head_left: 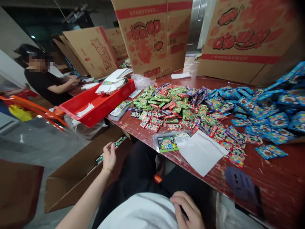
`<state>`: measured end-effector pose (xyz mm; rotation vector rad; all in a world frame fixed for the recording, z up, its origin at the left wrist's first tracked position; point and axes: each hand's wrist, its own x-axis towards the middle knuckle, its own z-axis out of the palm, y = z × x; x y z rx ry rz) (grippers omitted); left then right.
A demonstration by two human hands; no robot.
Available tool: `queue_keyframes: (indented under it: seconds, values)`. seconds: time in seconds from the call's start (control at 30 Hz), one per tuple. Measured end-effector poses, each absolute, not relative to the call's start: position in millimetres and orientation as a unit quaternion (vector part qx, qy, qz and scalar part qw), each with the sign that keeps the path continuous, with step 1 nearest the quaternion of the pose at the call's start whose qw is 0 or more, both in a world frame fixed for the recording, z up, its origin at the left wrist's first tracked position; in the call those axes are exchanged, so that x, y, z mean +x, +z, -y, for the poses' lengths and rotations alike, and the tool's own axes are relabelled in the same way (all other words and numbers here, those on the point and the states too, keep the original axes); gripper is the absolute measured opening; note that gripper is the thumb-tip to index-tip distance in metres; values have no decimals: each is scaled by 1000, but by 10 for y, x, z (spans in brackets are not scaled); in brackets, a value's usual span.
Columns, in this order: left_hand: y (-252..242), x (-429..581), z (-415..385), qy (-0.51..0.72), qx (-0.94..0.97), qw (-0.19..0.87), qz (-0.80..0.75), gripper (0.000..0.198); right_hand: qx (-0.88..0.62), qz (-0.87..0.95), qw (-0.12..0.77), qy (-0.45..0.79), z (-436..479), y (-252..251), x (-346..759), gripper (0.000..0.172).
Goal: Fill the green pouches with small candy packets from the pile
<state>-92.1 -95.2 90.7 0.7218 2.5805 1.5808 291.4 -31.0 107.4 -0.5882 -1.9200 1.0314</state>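
My left hand (pixel 109 157) reaches down over an open cardboard box (pixel 69 181) beside my leg. Its fingers are pinched at the end of a green packet (pixel 120 141) with white and dark print; the hand hides part of it. More green packets (pixel 99 159) show in the box behind that hand. My right hand (pixel 188 211) rests at my lap by the white shirt, fingers loosely curled with a gap to the thumb and nothing visible in them. At the table edge lies a clear-wrapped green printed packet (pixel 168 142), partly overlapped by a white sheet (pixel 202 152).
The red table (pixel 267 171) bears piles of small colourful packets (pixel 171 101) and blue packets (pixel 274 111). A red tray (pixel 100 106) holds white sheets. Large cartons (pixel 152 38) stand behind. A purple object (pixel 240 183) lies front right. Another person (pixel 45 76) works at left.
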Motion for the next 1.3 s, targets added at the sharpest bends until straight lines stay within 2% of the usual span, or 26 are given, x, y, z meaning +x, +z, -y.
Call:
queue_keyframes:
  seconds: [0.07,0.2,0.37,0.53,0.63,0.73,0.8,0.87,0.93,1.0,1.07,1.1,1.17,1.23,1.3]
  values:
    - [895,-978,845,517,240,36,-821,43,-251,771,412,415,328,1148,2885,20]
    - [860,-1043,644,522,273,60,-806,45,-307,742,437,404,435,1116,2766,16]
    - [812,-1006,511,524,339,77,-777,39,-328,719,432,434,522,995,2552,15]
    - [1106,-604,343,492,448,41,-745,31,-317,737,387,455,399,1035,2389,22]
    - [1319,-206,103,411,597,64,-686,29,-325,759,341,450,252,1162,2293,20]
    - [1378,134,-196,244,770,73,-586,52,-331,779,313,431,112,1286,2247,19]
    - [1363,282,-378,206,801,71,-558,60,-333,789,333,394,2,1314,2300,20]
    - [1364,398,-535,230,792,86,-559,53,-359,780,397,323,-179,1292,2443,22]
    - [1413,534,-676,299,756,159,-560,42,-427,739,474,216,-473,1254,2651,22]
    - [1497,723,-793,369,681,313,-550,37,-508,691,504,99,-864,1246,2869,28]
    - [1589,951,-869,385,597,462,-530,33,-565,688,455,25,-1258,1292,3036,36]
    - [1632,1063,-888,375,566,516,-522,35,-580,695,424,9,-1410,1337,3090,32]
    - [1712,1250,-896,350,522,597,-498,52,-576,713,399,-1,-1543,1455,3142,12]
    - [1787,1358,-894,340,462,684,-450,77,-519,745,419,15,-1426,1581,3161,12]
    - [1841,1392,-915,360,359,777,-372,94,-425,789,441,49,-1179,1670,3197,14]
